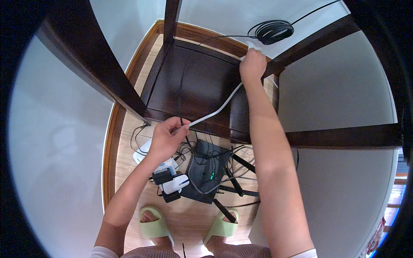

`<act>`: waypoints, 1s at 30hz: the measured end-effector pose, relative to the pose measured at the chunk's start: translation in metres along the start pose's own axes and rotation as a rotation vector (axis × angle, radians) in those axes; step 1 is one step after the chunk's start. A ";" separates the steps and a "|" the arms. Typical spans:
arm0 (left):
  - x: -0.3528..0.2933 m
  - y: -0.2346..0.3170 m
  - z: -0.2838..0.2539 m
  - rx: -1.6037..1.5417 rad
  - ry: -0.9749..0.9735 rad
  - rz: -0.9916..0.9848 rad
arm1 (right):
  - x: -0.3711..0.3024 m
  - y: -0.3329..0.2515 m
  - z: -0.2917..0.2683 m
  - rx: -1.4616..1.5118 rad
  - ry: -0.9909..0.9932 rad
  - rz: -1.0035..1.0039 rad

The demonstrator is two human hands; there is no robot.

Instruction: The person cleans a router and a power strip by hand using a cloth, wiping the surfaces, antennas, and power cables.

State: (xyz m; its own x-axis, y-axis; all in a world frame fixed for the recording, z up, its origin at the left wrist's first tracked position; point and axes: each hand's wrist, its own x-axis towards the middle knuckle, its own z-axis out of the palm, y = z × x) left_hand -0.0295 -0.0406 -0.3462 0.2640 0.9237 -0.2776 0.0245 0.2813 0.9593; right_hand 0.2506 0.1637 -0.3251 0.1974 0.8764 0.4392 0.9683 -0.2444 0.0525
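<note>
A white cable point(220, 109) runs between my two hands, slanting up to the right across a dark wooden shelf point(198, 79). My left hand point(167, 136) is closed in a pinch on its lower end, thumb against the fingers. A thin black cord crosses by those fingertips; whether they grip it too, I cannot tell. Farther off, near the wall, my right hand point(253, 66) is closed around the cable's upper part, and a bit of white shows just beyond the knuckles. Below lies a black router point(198, 172) with several antennas and a small green light.
Tangled black cords cover the router. Beside it sit a white power strip point(175, 184) with black adapters point(162, 176) and a white box point(144, 151). A coiled black cable point(272, 32) is by the far wall. Dark wooden legs and rails point(344, 136) frame both sides. Green slippers point(154, 223) are below.
</note>
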 end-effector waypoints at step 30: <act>-0.027 -0.012 -0.019 0.260 0.013 0.181 | -0.043 -0.035 -0.066 0.372 -0.134 -0.006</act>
State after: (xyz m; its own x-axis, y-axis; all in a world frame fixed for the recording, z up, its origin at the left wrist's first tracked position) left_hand -0.0549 -0.0641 -0.3508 0.2747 0.9563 -0.1004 0.2241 0.0378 0.9738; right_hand 0.1984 0.1070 -0.2865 0.1862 0.9297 0.3178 0.9540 -0.0937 -0.2848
